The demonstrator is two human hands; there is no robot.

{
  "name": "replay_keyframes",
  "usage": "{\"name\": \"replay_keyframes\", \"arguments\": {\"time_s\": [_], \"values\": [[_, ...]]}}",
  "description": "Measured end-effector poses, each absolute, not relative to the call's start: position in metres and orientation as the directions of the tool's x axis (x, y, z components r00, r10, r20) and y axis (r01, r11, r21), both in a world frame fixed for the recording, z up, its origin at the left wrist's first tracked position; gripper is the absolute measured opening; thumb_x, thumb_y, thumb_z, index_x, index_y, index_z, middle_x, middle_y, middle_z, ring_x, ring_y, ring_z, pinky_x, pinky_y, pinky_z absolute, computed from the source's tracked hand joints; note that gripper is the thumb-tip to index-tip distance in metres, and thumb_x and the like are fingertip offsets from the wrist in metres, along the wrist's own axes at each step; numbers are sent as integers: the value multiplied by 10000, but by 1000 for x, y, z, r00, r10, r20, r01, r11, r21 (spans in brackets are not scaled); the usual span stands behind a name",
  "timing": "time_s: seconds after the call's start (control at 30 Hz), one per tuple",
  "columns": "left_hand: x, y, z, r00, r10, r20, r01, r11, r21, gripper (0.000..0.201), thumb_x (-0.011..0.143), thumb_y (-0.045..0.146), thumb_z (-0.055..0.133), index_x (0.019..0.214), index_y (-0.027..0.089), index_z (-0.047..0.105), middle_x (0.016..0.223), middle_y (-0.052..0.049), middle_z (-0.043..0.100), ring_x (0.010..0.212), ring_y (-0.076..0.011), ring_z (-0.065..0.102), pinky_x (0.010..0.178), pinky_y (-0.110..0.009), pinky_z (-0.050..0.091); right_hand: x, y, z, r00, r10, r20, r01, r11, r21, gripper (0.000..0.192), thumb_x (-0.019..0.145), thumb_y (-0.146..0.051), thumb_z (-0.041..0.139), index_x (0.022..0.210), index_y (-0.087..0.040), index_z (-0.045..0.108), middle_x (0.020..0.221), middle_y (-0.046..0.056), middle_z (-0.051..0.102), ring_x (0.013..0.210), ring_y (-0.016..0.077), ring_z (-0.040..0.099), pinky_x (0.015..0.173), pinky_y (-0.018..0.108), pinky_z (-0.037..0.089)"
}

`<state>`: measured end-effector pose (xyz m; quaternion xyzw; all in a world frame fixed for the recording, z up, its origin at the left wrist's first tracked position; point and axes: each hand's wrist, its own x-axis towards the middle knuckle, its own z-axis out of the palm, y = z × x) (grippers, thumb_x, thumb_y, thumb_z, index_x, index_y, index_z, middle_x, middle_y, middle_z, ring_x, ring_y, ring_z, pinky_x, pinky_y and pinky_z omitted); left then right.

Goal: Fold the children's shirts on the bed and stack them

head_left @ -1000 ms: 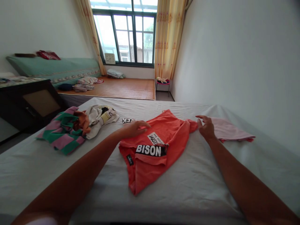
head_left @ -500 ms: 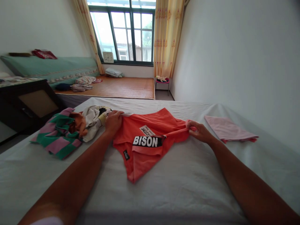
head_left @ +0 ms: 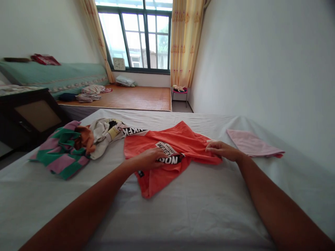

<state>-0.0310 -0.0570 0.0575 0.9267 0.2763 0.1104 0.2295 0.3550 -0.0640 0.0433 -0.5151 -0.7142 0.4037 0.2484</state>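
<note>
An orange-red T-shirt (head_left: 170,136) with black-and-white lettering lies spread and partly folded over on a bed, its lower corner pointing towards me. My left hand (head_left: 149,158) rests across the printed middle, fingers stretched out, covering part of the lettering. At the shirt's right end, my right hand (head_left: 222,150) lies on the sleeve with its fingers extended and a little apart. A white band with black letters (head_left: 134,131) shows at the shirt's upper left. A folded pink cloth (head_left: 253,143) is to the right of my right hand.
Crumpled clothes, one a green-and-pink checked piece (head_left: 62,153) and one cream garment (head_left: 102,134), lie at the left on the white sheet (head_left: 199,209). Beyond stand a second bed with a brown mat (head_left: 138,97), a dark cabinet (head_left: 34,111) and a small stool (head_left: 179,91).
My left hand has let go of the shirt's upper left edge and moved right onto the print. My right hand has loosened its pinch, and the sleeve now lies lower and flatter.
</note>
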Motion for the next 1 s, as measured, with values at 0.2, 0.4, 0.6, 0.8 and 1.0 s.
{"name": "replay_keyframes", "arguments": {"time_s": [0.2, 0.4, 0.6, 0.8, 1.0], "values": [[-29, -76, 77, 987, 123, -100, 153, -562, 813, 346, 767, 400, 714, 1061, 217, 726, 966, -58, 719, 856, -184, 648, 775, -225, 489, 370, -42, 18, 19, 993, 116, 541, 88, -836, 368, 818, -531, 567, 916, -179, 609, 713, 41, 674, 573, 155, 632, 547, 269, 504], [-46, -66, 82, 968, 187, -168, 239, -486, 840, 391, 819, 456, 649, 1095, 188, 718, 1020, -82, 715, 917, -203, 636, 837, -258, 482, 376, -29, 1, 21, 901, 433, 842, 218, -494, 344, 782, -423, 604, 1056, -224, 662, 1143, 93, 678, 1066, 283, 612, 969, 467, 445], [-84, -31, 68, 662, 742, -103, 522, -358, 774, 421, 826, 538, 562, 983, 184, 727, 904, -45, 719, 818, -187, 625, 733, -257, 484, 371, -43, 19, -171, 972, 161, 805, 232, -547, 277, 750, -278, 576, 985, -241, 716, 908, 22, 732, 770, 209, 674, 747, 321, 522], [-126, -1, 44, 271, 962, 3, 748, -213, 628, 464, 784, 570, 487, 878, 165, 693, 702, -24, 664, 613, -167, 580, 544, -245, 425, 408, -72, 59, -482, 820, -309, 689, 137, -711, 242, 682, -384, 701, 808, -181, 740, 786, 24, 713, 729, 201, 638, 622, 252, 491], [-144, 9, 35, 6, 985, 173, 949, -60, 311, 439, 832, 472, 456, 1058, 138, 631, 1021, -122, 683, 933, -243, 631, 770, -296, 466, 419, -61, 35, -100, 990, -99, 659, -8, -752, 423, 818, -560, 537, 835, -168, 693, 827, 69, 711, 676, 176, 624, 615, 284, 506]]}}
